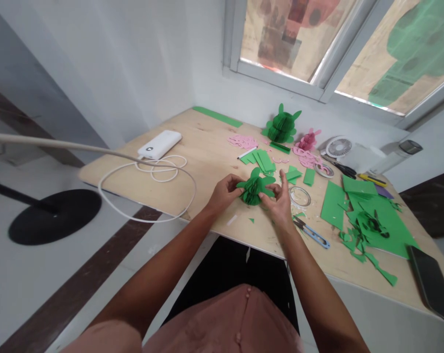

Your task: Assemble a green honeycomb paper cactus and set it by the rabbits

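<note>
A small green folded-paper figure (254,190) with rounded ears and side lobes is held just above the table's front part. My left hand (225,192) pinches its left lobe between thumb and fingers. On the other side, my right hand (279,198) grips the right lobe with thumb and a finger, while another finger points up. Behind stand a larger green paper figure (281,126) and a small pink one (308,140). Green paper strips (264,161) lie just beyond my hands, and a tape ring (300,196) rests right of my right hand.
Blue-handled snips (312,232) lie near the front edge of the wooden table (203,147). Green sheets and scraps (387,225) and a phone (433,282) are at right. A white power bank (160,144) with a looping cable sits left. A small fan (338,146) stands at the back.
</note>
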`<action>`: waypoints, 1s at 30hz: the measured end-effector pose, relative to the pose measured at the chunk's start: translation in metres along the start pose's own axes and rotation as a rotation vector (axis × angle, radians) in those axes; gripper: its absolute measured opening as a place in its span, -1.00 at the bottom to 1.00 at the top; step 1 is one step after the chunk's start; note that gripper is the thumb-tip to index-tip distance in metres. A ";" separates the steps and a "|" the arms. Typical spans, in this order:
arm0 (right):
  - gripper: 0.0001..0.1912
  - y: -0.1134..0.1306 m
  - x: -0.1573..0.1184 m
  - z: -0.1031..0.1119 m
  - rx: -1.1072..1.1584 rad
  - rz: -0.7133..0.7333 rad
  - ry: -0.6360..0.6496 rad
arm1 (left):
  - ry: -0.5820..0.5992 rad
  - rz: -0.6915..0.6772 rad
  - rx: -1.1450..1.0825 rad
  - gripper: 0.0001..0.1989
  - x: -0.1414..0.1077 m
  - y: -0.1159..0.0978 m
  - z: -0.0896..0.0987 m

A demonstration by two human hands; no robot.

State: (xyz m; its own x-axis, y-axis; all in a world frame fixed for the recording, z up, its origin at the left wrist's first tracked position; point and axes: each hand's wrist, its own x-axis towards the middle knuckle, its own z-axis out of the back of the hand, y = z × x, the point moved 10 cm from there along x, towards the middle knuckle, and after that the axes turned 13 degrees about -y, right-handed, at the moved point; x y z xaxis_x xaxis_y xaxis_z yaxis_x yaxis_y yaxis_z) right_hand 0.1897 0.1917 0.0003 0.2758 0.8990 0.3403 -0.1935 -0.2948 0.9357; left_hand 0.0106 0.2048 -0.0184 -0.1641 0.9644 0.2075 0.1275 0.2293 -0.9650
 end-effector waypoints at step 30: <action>-0.02 0.008 0.000 -0.001 -0.034 0.096 -0.009 | -0.089 0.017 -0.029 -0.85 0.005 0.002 0.005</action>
State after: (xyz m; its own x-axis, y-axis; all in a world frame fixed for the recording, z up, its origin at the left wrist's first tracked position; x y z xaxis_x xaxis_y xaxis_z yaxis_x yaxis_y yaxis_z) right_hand 0.1869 0.1899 0.0081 0.2626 0.8644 0.4288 -0.2507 -0.3680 0.8954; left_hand 0.0056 0.2091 -0.0201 -0.2482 0.9528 0.1746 0.1594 0.2179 -0.9629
